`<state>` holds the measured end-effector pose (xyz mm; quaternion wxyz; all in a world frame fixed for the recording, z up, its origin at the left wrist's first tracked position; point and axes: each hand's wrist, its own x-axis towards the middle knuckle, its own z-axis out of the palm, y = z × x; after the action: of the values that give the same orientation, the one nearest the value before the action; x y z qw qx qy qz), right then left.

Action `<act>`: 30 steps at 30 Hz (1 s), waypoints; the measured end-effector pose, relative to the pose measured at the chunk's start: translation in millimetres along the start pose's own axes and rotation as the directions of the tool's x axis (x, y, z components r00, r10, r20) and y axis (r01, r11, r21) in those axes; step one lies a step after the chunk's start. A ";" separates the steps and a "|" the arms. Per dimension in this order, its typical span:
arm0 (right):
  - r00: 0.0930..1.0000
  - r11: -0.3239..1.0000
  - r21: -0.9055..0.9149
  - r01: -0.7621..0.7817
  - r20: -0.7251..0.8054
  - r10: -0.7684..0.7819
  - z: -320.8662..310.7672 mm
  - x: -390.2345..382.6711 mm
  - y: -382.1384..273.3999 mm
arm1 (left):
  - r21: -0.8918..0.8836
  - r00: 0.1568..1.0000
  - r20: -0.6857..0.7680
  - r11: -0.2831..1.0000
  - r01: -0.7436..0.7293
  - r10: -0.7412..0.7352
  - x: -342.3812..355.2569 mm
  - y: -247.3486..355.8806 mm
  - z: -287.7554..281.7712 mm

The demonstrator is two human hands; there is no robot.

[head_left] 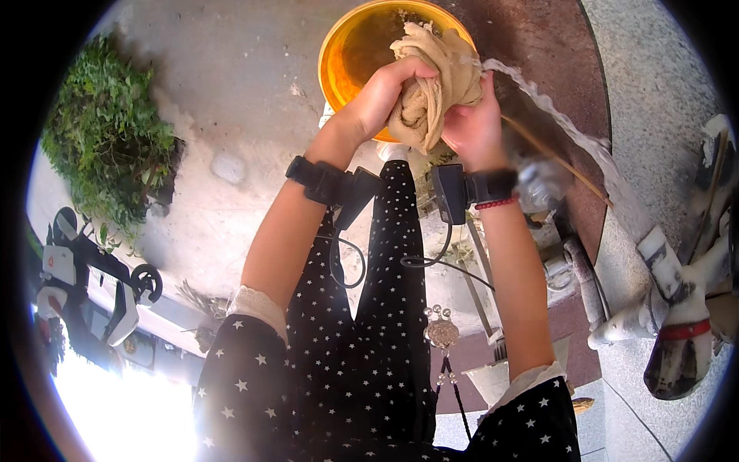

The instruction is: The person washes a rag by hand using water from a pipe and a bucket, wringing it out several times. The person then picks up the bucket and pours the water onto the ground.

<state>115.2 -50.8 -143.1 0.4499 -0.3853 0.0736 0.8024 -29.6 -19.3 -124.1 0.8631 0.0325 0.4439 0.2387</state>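
- Left hand (389,88) is clenched around the upper part of a twisted beige cloth (435,81), forearm stretched out ahead
- Right hand (473,127) grasps the cloth's lower end from the other side, wrist bent
- The cloth hangs over the near rim of an orange basin (346,58) holding murky water
- Pale concrete ground (231,85) lies open to the left; a green bush (108,146) stands well apart
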 end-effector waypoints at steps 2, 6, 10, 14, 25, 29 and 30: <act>0.948 0.930 0.330 -0.162 0.313 0.055 -23.2 15.1 -11.8 | 0.092 0.999 -0.013 0.995 -0.033 0.034 3.4 6.1 -2.5; 0.988 0.993 0.121 0.002 -0.153 0.016 12.1 7.8 -20.4 | 0.371 0.996 0.039 0.927 0.057 -0.077 9.4 11.3 -16.4; 0.971 0.995 0.090 0.032 -0.237 -0.010 22.9 4.7 -22.6 | 0.300 0.999 0.029 0.953 -0.046 0.039 7.7 13.4 -9.6; 0.970 0.995 0.053 0.087 -0.232 -0.072 23.0 2.5 -20.3 | 0.315 0.997 0.000 0.946 -0.076 0.080 5.2 12.6 -11.0; 0.940 0.997 -0.072 0.024 -0.338 -0.048 12.4 6.6 -13.4 | 0.349 0.999 0.024 0.937 0.025 -0.035 -20.5 6.5 -4.7; 0.915 0.998 0.021 0.054 -0.402 -0.041 25.1 7.8 -7.0 | 0.364 0.999 0.000 0.930 0.038 -0.041 -22.4 1.1 -0.9; 0.914 0.996 0.040 0.079 -0.402 -0.056 24.3 6.5 -6.0 | 0.369 1.000 -0.004 0.929 0.020 -0.020 -18.5 -3.5 -5.2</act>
<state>104.5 -31.7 -129.4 0.4634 -0.5309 0.1730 0.6881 -41.5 -31.3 -114.3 0.8441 0.1895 0.4810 0.1425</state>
